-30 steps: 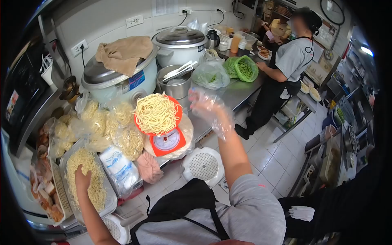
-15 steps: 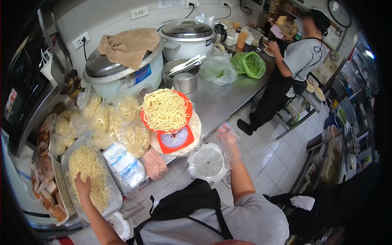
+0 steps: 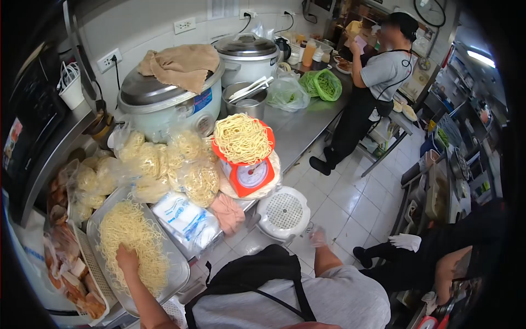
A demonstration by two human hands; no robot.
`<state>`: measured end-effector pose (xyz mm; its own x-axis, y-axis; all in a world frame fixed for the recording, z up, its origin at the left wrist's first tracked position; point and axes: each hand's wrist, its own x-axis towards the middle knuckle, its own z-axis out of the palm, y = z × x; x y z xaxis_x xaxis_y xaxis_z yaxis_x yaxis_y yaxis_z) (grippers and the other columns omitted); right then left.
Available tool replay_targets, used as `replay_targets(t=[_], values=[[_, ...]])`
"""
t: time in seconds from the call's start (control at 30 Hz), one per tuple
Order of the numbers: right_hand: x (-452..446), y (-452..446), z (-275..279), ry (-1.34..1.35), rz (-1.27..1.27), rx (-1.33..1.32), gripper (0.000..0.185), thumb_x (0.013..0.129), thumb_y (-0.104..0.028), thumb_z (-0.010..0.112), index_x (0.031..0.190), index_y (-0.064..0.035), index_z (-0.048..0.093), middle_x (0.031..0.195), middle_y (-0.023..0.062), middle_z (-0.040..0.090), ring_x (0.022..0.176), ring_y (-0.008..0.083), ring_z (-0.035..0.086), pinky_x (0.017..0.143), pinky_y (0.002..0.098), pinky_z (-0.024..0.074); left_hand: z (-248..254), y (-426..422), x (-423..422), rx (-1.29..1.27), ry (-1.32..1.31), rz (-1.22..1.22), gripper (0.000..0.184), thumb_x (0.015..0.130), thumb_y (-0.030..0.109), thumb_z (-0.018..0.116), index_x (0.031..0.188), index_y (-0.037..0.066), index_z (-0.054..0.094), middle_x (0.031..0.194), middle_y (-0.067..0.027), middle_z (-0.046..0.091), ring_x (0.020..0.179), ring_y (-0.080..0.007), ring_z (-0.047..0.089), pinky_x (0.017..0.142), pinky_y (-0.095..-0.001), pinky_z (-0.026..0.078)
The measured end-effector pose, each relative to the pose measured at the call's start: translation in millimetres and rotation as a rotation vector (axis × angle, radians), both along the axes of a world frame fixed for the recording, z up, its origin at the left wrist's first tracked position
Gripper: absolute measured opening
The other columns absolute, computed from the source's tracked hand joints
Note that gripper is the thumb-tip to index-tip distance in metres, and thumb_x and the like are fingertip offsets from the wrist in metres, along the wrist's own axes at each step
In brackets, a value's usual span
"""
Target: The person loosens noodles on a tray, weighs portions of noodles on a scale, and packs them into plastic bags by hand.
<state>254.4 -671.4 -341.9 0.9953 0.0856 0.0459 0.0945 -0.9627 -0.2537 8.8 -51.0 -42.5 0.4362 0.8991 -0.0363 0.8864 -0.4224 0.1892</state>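
My bare left hand point(image 3: 127, 259) is down in a heap of thin pale noodles point(image 3: 134, 233) in a metal tray point(image 3: 178, 268); its fingers are bunched and pressed into the strands, their tips hidden. My right hand point(image 3: 318, 238), in a clear plastic glove, hangs over the floor just beyond the stool, apart from other things. It is small and blurred, so its fingers do not show clearly. A coil of thicker yellow noodles point(image 3: 243, 138) rests on the orange pan of a kitchen scale point(image 3: 253, 176) at the counter's edge.
Bagged noodles point(image 3: 148, 159) crowd the counter behind the tray, near a pack of plastic bags point(image 3: 186, 219) and a pink cloth point(image 3: 227, 214). Two large cookers point(image 3: 164, 104) stand by the wall. A white stool point(image 3: 284, 214) is below. Co-workers point(image 3: 383, 77) stand at the back and right.
My left hand has moved down into the noodles, its spread fingers drawing together. My right hand has pulled back toward my body. The view has shifted slightly. Another person's arm now shows at lower right.
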Motion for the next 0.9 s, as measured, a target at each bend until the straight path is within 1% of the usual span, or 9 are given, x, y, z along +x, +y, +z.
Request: replay_targets(t=[0.1,0.17,0.3,0.4,0.53,0.6,0.7,0.8,0.9], values=[[-34.2,5.3,-8.7,0.362,0.151,-0.243,0.025,0.071,-0.022,0.05,0.085,-0.0018,0.053,0.084,0.0149,0.056,0.079,0.0284,0.054,0.071,0.0373,0.0433,-10.4,10.6,-7.7,0.032,-0.105,-0.056,0.048,0.069,0.016,0.058,0.113,0.004,0.041,0.104,-0.0164,0.049,0.096,-0.0309,0.046,0.08,-0.0401,0.038],[-37.1,13.3,-11.3,0.459,0.264,-0.364,0.028,0.069,-0.023,0.05,0.087,-0.0013,0.054,0.088,0.0178,0.057,0.082,0.0319,0.054,0.075,0.0388,0.0431,-12.4,14.4,-12.2,0.027,-0.11,-0.045,0.047,0.07,0.016,0.057,0.112,0.003,0.041,0.1,-0.0168,0.051,0.094,-0.0319,0.047,0.078,-0.04,0.039],[-32.0,43.9,15.6,0.497,0.019,-0.06,0.032,0.069,-0.026,0.052,0.091,-0.002,0.052,0.092,0.0186,0.055,0.088,0.0319,0.052,0.077,0.039,0.0417,-10.2,14.5,-11.5,-0.011,-0.208,0.024,0.044,0.07,0.015,0.058,0.109,0.002,0.042,0.097,-0.0182,0.052,0.09,-0.0332,0.05,0.075,-0.0395,0.04],[-32.4,70.6,60.2,0.521,-0.077,0.088,0.035,0.07,-0.028,0.054,0.094,-0.0025,0.05,0.095,0.0193,0.054,0.092,0.0319,0.051,0.079,0.0391,0.0406,-38.2,44.3,-21.6,-0.11,-0.4,0.015,0.042,0.071,0.016,0.056,0.107,0.002,0.042,0.093,-0.018,0.053,0.085,-0.0326,0.052,0.073,-0.0373,0.041],[-35.4,80.1,80.2,0.552,-0.123,0.143,0.04,0.07,-0.031,0.056,0.099,-0.0032,0.048,0.099,0.0202,0.053,0.097,0.0319,0.049,0.082,0.0392,0.0392,-41.6,53.2,-26.5,-0.091,-0.365,-0.022,0.025,0.072,0.018,0.054,0.087,0.0,0.047,0.077,-0.0164,0.052,0.071,-0.029,0.051,0.065,-0.0348,0.04],[-40.0,73.6,65.3,0.522,-0.153,0.155,0.041,0.07,-0.032,0.056,0.098,-0.0027,0.048,0.1,0.0199,0.053,0.097,0.0314,0.049,0.082,0.039,0.0389,-32.4,53.7,-27.4,-0.162,-0.246,-0.02,0.022,0.072,0.019,0.053,0.076,-0.002,0.047,0.07,-0.0157,0.05,0.063,-0.0276,0.049,0.06,-0.0343,0.039],[-47.5,58.0,40.0,0.479,-0.206,0.138,0.04,0.07,-0.032,0.056,0.096,-0.0026,0.05,0.099,0.0189,0.053,0.097,0.0302,0.05,0.081,0.0384,0.0392,-22.7,44.3,-23.9,-0.11,-0.258,-0.044,0.024,0.072,0.019,0.052,0.065,-0.003,0.043,0.063,-0.0154,0.046,0.057,-0.0258,0.045,0.056,-0.034,0.037],[-35.6,11.9,-39.2,0.537,-0.171,0.134,0.033,0.069,-0.027,0.056,0.092,-0.0035,0.052,0.098,0.0171,0.054,0.095,0.0282,0.051,0.079,0.0376,0.0403,-26.1,50.5,-23.6,-0.145,-0.263,-0.029,0.023,0.072,0.018,0.051,0.068,-0.003,0.044,0.061,-0.0141,0.045,0.055,-0.0247,0.043,0.055,-0.0338,0.036],[-25.0,-17.2,-94.5,0.592,-0.16,0.224,0.027,0.069,-0.023,0.056,0.089,-0.0043,0.055,0.096,0.0154,0.055,0.093,0.0263,0.052,0.078,0.0369,0.0415,-37.2,55.3,-29.4,-0.016,-0.488,-0.101,0.02,0.074,0.016,0.048,0.068,-0.003,0.043,0.059,-0.0118,0.043,0.053,-0.0218,0.04,0.054,-0.0328,0.035]])
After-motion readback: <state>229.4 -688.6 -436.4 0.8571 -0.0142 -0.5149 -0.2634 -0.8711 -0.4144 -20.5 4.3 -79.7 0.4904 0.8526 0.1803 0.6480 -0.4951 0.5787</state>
